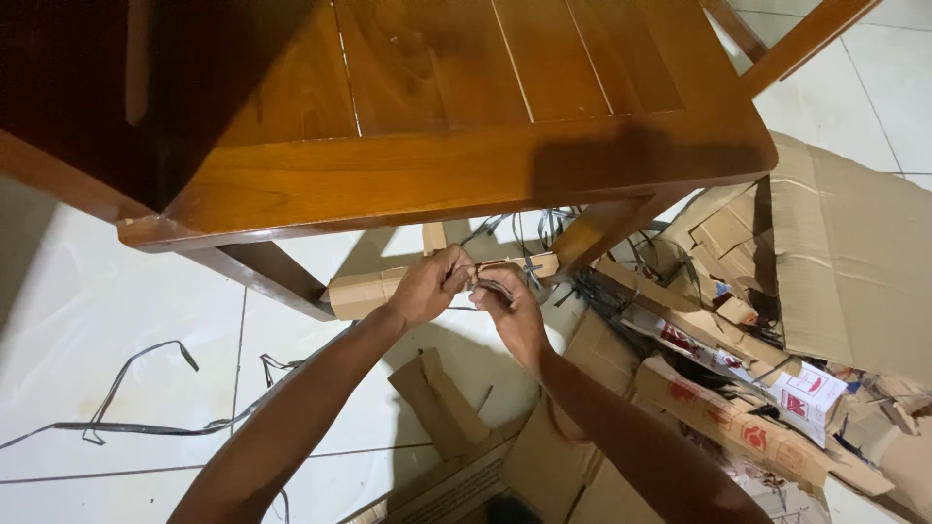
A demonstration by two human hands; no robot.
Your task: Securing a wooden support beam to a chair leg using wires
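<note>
Hands: left hand point(427, 284) and right hand point(507, 303) are meeting fingertip to fingertip, both pinching a dark strap point(490, 283).
Strap location: it is running between the two hands, around the cardboard-wrapped rail point(364, 291) just beyond them, under the wooden chair point(456, 116).
Handling: probably light, thin, springy, slippery; gripping close to the cardboard looks best.

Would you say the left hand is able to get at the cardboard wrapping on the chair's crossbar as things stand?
Probably yes: the left hand already rests against the cardboard wrapping, with nothing between them.
</note>
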